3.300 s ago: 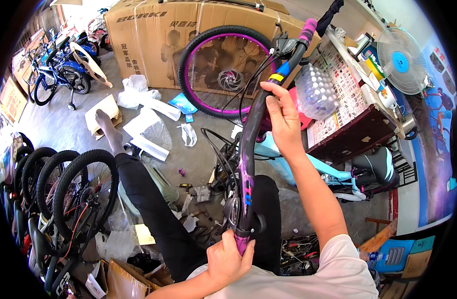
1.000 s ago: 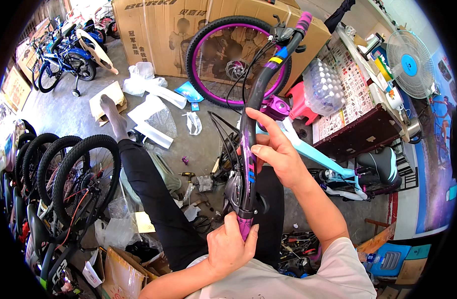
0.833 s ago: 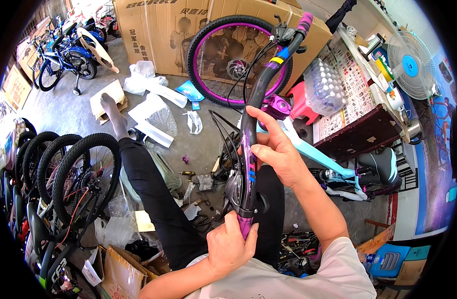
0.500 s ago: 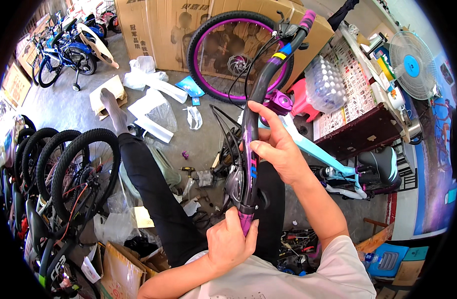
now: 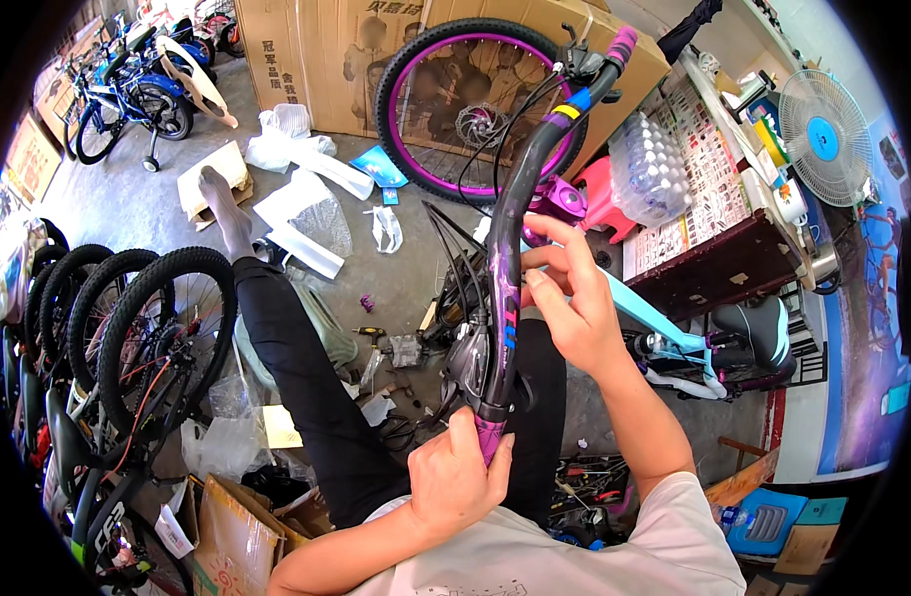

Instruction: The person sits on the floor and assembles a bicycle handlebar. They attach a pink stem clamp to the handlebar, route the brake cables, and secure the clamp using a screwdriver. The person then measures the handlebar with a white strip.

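A dark handlebar [image 5: 501,268] with purple and blue markings runs from my lap up to the far right. My left hand [image 5: 460,477] is wrapped around the purple grip [image 5: 491,442] at its near end. Just above that grip sit a brake lever and shifter [image 5: 465,370] with black cables. My right hand [image 5: 579,303] is beside the middle of the bar, fingers bent and apart; whether the fingertips touch the bar is hard to tell. Behind them shows a purple stem [image 5: 564,202], near the light blue bicycle frame [image 5: 659,323]. The other purple grip [image 5: 622,44] is at the far end.
A purple-rimmed wheel [image 5: 384,109] leans on a large cardboard box [image 5: 321,70]. Several bicycles [image 5: 162,328] stand at left. Plastic wrapping [image 5: 301,214] and a hammer [image 5: 373,343] lie on the floor. Tools [image 5: 584,487] lie near my right side; a fan [image 5: 823,137] stands far right.
My right hand has come off the top of the handlebar to its right side, fingers now bent. The bar has shifted slightly right; my left hand keeps its hold.
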`<state>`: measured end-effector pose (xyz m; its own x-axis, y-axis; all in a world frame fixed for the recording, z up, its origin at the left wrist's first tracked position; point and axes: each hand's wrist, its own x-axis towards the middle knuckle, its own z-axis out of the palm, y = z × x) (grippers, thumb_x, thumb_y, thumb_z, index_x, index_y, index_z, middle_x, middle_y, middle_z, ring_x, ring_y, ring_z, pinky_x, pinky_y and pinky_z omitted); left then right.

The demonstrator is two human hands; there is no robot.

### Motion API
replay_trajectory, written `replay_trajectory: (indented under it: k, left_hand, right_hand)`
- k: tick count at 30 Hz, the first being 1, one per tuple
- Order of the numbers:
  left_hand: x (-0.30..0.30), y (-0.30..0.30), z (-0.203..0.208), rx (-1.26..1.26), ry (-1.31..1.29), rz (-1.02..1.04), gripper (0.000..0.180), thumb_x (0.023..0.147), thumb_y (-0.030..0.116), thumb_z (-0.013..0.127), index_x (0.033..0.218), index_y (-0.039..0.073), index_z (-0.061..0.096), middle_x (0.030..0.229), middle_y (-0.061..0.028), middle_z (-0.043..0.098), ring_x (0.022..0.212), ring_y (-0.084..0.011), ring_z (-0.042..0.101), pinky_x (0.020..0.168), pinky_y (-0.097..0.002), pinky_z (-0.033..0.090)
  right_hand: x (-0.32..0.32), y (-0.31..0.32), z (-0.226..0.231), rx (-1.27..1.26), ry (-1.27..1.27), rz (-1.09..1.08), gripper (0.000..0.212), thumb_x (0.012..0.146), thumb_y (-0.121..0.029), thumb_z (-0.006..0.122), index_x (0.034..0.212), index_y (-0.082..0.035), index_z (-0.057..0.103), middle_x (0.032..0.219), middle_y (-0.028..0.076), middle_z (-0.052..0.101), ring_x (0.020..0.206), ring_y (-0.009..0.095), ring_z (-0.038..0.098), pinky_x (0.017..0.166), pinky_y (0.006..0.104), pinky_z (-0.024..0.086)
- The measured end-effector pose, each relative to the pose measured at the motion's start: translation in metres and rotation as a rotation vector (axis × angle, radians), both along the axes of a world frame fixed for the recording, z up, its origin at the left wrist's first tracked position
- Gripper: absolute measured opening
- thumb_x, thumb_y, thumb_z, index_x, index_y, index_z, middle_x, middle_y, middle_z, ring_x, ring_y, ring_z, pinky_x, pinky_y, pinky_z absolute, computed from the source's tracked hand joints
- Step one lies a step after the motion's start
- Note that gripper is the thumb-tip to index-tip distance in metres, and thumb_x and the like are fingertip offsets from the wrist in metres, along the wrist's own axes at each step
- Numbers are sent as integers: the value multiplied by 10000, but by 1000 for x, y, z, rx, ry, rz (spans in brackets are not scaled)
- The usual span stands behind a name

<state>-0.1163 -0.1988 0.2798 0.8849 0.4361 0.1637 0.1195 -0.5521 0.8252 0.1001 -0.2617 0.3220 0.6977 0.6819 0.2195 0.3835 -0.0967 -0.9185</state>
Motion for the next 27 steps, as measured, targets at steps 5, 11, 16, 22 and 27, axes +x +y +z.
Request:
replay_trajectory:
  k: [5, 11, 16, 22, 27]
  left_hand:
    - [1, 0, 0, -5, -5, 3, 445, 841, 136, 803, 1093, -75, 503, 649, -163, 626, 531, -374, 644, 489, -433, 498]
    - [3, -1, -2, 11, 7, 12, 436, 844, 140, 799, 1102, -65, 512, 657, -162, 633, 540, -371, 652, 498, -435, 505]
    - [1, -2, -1, 56, 2, 15, 436, 842, 143, 802, 1092, -72, 517, 651, -163, 630, 534, -367, 651, 495, -429, 505]
    - [1, -2, -2, 70, -7, 10, 440, 839, 138, 802, 1091, -81, 515, 634, -162, 621, 527, -364, 648, 487, -424, 501]
    - [0, -2, -4, 84, -11, 6, 437, 837, 131, 801, 1088, -83, 514, 625, -159, 613, 523, -362, 645, 482, -421, 496]
  right_hand:
    - [-9, -5, 11, -71, -357, -34, 251, 892, -18, 696, 1139, -16, 651, 890, 91, 699, 711, 149, 687, 628, 293, 534]
    - [-21, -4, 26, -159, -534, -96, 128, 829, -33, 773, 919, -34, 683, 839, 68, 695, 677, 191, 708, 602, 317, 536]
    - [-14, -4, 31, -197, -701, -64, 129, 815, -35, 781, 895, -47, 680, 802, 61, 694, 678, 212, 703, 623, 338, 536]
    - [-12, -5, 33, -199, -609, -42, 121, 811, -39, 775, 872, -52, 671, 777, 62, 687, 677, 244, 683, 635, 370, 520]
    - [-6, -4, 34, -242, -671, 12, 121, 816, -47, 755, 841, -58, 637, 734, 61, 657, 642, 259, 650, 615, 381, 492]
